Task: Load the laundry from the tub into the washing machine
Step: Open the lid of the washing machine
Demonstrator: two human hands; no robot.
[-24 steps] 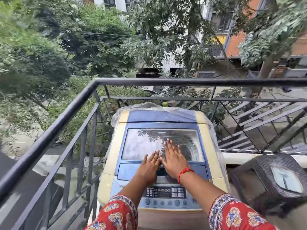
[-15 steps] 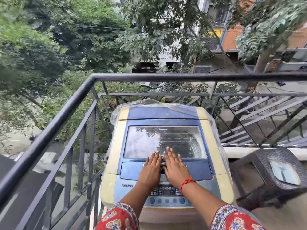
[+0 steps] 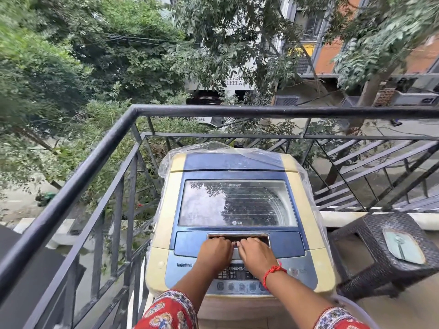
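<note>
A blue and cream top-loading washing machine [image 3: 306,210] stands in front of me with its glass lid [image 3: 237,203] down. Clear plastic wrap covers its back and sides. My left hand [image 3: 215,251] and my right hand [image 3: 255,254] lie side by side on the front of the lid. Their fingers are curled into the lid handle recess [image 3: 259,237]. A red thread circles my right wrist. At the lower right edge a pale curved rim [image 3: 354,307] shows, possibly the tub. No laundry is in sight.
A black metal railing [image 3: 213,111] encloses the balcony on the left and behind the machine. A dark wicker stool [image 3: 356,243] with a glass panel on top stands to the right. The control panel [image 3: 237,273] lies under my wrists.
Both hands have slid back from the glass toward me, and the flat fingers have curled into the lid handle recess. The lid has stayed down.
</note>
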